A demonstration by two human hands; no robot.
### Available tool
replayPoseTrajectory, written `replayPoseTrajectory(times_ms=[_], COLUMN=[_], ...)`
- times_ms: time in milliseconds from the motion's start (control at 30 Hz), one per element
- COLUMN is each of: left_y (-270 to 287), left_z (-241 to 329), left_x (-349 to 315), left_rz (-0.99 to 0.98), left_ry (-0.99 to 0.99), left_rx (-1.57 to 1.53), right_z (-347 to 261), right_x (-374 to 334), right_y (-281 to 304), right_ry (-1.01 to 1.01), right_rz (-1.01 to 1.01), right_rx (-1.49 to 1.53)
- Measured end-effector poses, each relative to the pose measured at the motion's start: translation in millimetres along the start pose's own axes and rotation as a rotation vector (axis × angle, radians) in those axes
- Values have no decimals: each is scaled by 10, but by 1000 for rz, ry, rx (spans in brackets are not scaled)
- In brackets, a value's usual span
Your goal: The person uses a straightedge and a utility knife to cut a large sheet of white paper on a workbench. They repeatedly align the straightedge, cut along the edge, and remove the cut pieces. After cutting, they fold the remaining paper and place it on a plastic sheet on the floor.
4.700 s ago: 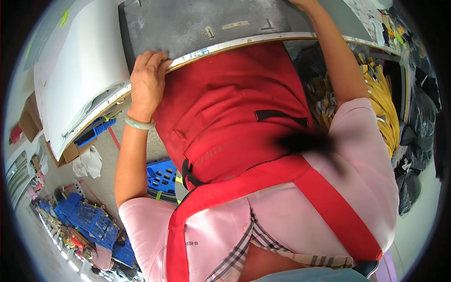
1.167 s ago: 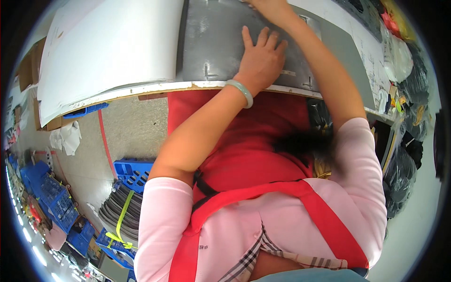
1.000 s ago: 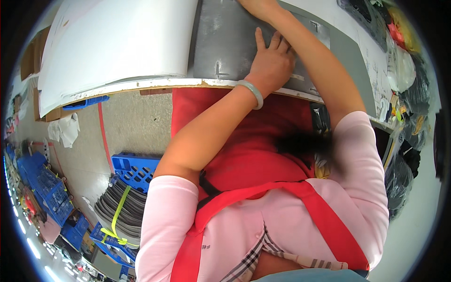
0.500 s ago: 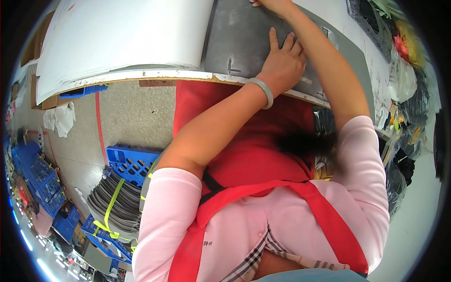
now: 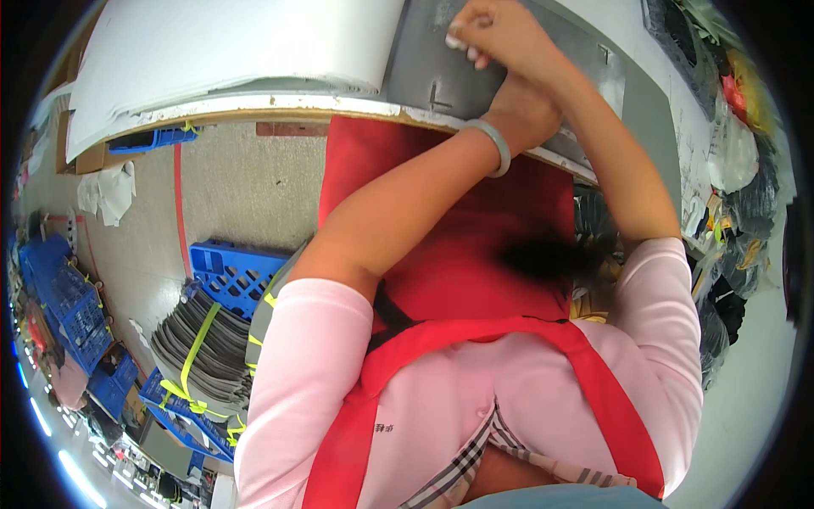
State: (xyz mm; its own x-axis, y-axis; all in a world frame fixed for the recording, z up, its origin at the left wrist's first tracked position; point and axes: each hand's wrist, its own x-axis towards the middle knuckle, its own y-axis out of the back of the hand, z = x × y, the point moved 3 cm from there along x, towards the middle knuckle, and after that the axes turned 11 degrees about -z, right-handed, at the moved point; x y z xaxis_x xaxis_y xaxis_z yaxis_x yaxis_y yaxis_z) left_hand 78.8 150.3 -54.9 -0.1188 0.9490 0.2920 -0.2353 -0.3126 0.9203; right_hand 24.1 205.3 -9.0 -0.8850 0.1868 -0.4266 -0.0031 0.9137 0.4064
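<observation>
A dark grey sheet [image 5: 415, 64] with black corner marks lies on the white-edged table in front of me. My right hand [image 5: 500, 36] is over this sheet, its fingers curled in and pressed together. Something small and whitish shows at its fingertips, too blurred to name. My left hand [image 5: 524, 109], with a pale bangle [image 5: 500, 151] at the wrist, rests at the near part of the sheet. The right wrist crosses over it and hides its fingers. Left of the dark sheet is a thick stack of large white sheets [image 5: 229, 51].
The table edge [image 5: 280, 109] runs across in front of my red apron [image 5: 449, 204]. At the lower left, grey pieces tied with yellow-green straps [image 5: 212, 348] stand by a blue crate [image 5: 233, 271]. Plastic bags [image 5: 733, 157] crowd the right side. Crumpled white material [image 5: 110, 191] lies on the floor.
My right hand has come nearer, its wrist now over the left hand. The left hand's spread fingers, visible before on the dark sheet, are now covered. The view has shifted slightly.
</observation>
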Motion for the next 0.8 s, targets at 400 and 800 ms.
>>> replayPoseTrajectory(times_ms=[400, 800], left_y=[-71, -450], left_z=[-36, -29], left_x=[51, 175], left_rz=[-8, 61], left_ry=[1, 100], left_rx=[-86, 1], right_z=[-227, -152], right_x=[-329, -505], right_y=[-529, -597], right_ry=[77, 375], right_rz=[-93, 38], right_rx=[-439, -528])
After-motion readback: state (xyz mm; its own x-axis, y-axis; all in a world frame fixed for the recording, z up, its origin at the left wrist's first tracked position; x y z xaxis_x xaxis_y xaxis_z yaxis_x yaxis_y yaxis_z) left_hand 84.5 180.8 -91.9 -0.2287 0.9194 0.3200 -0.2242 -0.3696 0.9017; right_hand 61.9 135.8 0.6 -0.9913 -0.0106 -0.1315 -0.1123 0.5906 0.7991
